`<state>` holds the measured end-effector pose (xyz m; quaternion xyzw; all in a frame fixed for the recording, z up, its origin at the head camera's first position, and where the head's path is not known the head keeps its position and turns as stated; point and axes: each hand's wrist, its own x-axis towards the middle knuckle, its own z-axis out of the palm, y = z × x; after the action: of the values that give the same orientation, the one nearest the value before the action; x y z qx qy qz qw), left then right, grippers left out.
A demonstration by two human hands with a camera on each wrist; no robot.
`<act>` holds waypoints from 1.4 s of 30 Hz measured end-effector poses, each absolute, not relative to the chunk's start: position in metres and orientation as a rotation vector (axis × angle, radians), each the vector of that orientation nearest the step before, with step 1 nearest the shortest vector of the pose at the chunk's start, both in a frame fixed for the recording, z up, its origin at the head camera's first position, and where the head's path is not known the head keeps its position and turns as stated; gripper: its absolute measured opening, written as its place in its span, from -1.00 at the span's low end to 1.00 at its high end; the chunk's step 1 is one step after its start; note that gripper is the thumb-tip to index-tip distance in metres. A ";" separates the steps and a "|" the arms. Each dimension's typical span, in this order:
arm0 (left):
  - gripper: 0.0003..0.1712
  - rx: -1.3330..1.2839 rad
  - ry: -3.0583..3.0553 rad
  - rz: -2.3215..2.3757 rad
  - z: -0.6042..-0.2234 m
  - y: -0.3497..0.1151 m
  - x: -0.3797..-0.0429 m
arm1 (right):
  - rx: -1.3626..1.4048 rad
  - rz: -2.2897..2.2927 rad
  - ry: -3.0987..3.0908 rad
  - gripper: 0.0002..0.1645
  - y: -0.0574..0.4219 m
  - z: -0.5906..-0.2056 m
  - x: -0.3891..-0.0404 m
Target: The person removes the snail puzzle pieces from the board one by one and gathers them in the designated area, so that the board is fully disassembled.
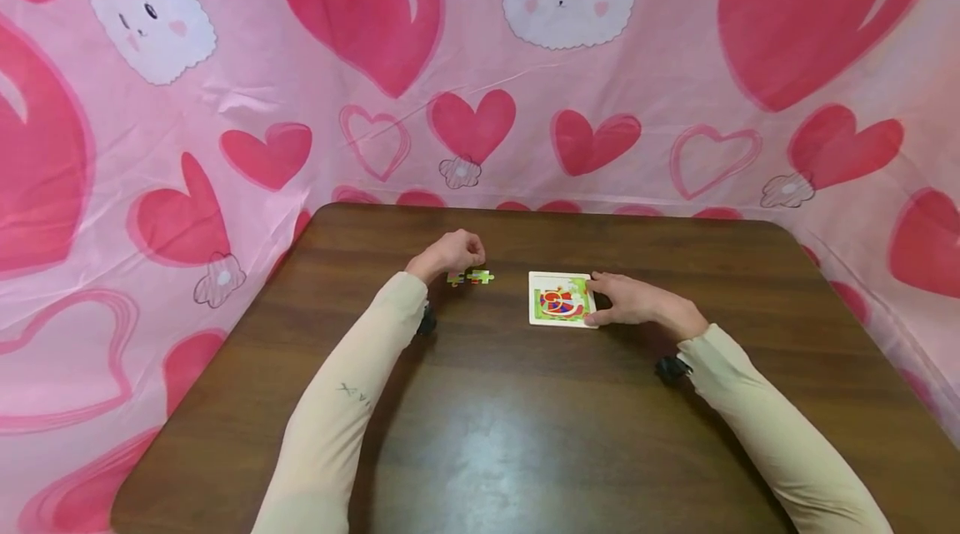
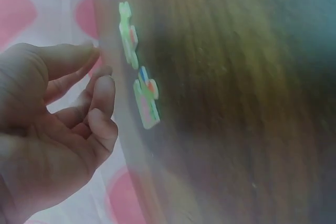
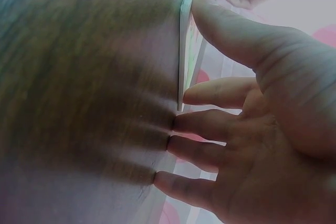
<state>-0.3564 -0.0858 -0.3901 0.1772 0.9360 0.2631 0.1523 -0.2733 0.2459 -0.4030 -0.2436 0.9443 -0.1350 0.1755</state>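
A square puzzle board (image 1: 534,301) with a white frame and a colourful picture lies flat on the table. My right hand (image 1: 630,301) is at its right side; the thumb (image 3: 220,24) rests on the near right edge and the index finger (image 3: 218,92) touches by the far corner. The other fingertips stand on the tabletop. My left hand (image 1: 454,251) hovers beside two green jigsaw pieces, one puzzle piece (image 1: 482,276) and another puzzle piece (image 1: 454,278) partly under the hand. Its fingers are loosely bent, with nothing visible between them in the left wrist view.
The brown wooden table (image 1: 480,401) has rounded far corners. A pink cloth (image 1: 480,59) with hearts and rabbit faces hangs behind and around it. Dark devices are strapped at both wrists, over long light sleeves (image 1: 352,384).
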 end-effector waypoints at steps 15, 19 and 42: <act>-0.82 0.674 2.744 0.794 -0.401 -0.055 -0.347 | -0.720 -0.344 2.672 -0.02 0.244 -0.406 -0.273; -0.83 0.657 2.749 0.837 -0.401 -0.053 -0.342 | -0.715 -0.355 2.667 -0.02 0.240 -0.404 -0.274; -0.81 0.738 2.671 0.896 -0.403 -0.004 -0.326 | -0.699 -0.361 2.674 -0.03 0.245 -0.407 -0.275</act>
<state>-0.3259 -0.0045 -0.4029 0.2517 0.9112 0.3055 0.1144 -0.2755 0.2450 -0.4066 -0.2469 0.9443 -0.1276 0.1762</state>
